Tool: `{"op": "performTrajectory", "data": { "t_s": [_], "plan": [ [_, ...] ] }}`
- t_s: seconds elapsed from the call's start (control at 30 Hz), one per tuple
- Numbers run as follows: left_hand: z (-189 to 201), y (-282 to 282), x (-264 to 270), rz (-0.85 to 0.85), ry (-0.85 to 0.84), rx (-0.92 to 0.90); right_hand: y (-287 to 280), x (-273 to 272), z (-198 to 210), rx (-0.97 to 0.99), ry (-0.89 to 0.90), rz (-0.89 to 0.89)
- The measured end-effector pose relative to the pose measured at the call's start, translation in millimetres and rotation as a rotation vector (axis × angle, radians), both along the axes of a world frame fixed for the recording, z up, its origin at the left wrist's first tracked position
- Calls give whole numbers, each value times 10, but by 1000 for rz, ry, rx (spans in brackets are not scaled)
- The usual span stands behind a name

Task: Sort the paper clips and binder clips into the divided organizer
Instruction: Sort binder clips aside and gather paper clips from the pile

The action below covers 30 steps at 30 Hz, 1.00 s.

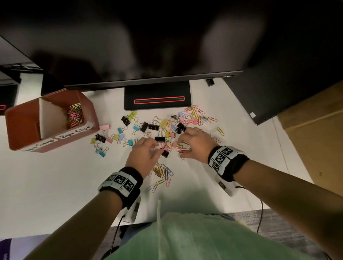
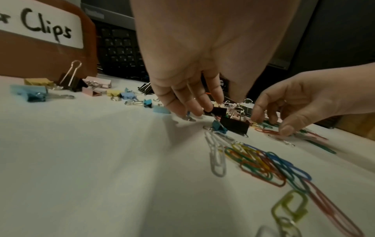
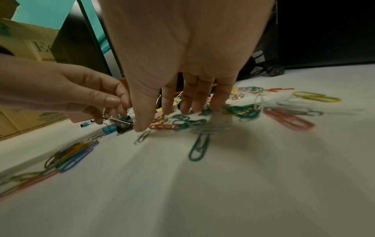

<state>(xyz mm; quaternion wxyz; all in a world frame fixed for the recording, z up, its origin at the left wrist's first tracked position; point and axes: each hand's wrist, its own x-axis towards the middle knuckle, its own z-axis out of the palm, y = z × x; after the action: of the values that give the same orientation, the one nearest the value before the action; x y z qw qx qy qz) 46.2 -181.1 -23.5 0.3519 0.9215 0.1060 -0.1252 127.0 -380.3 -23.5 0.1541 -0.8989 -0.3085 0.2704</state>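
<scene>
Two hands low over your clip pile, left hand (image 2: 188,89) pinching a black binder clip (image 2: 216,111), right hand (image 3: 182,89) fingers spread, touching paper clips (image 3: 182,121), organizer (image 1: 27,125) far left on white desk (image 1: 50,186), monitor (image 1: 142,42) behind.

organizer (image 1: 25,125) left of clips (image 1: 162,126)

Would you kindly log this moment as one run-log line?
left hand: pinches black binder clip | right hand: fingertips on paper clips | organizer: some paper clips in
</scene>
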Motion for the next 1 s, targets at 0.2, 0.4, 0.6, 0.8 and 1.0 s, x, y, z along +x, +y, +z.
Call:
{"op": "performTrajectory", "data": {
  "t_s": [0.2, 0.4, 0.6, 0.8, 1.0],
  "plan": [
    [-13, -121, 56, -15, 117, 63, 203, -35, 25, 12, 72, -32],
    [118, 34, 120, 163, 22, -92, 147, 66, 7, 12, 45, -82],
    [174, 414, 3, 102, -138, 48, -46, 177, 7, 69, -32, -216],
    [70, 480, -221, -158, -130, 130, 116, 124, 59, 119, -77, -75],
    [-2, 167, -138, -183, -1, 42, 451, 84, 44, 81, -20, 53]
  ]
}}
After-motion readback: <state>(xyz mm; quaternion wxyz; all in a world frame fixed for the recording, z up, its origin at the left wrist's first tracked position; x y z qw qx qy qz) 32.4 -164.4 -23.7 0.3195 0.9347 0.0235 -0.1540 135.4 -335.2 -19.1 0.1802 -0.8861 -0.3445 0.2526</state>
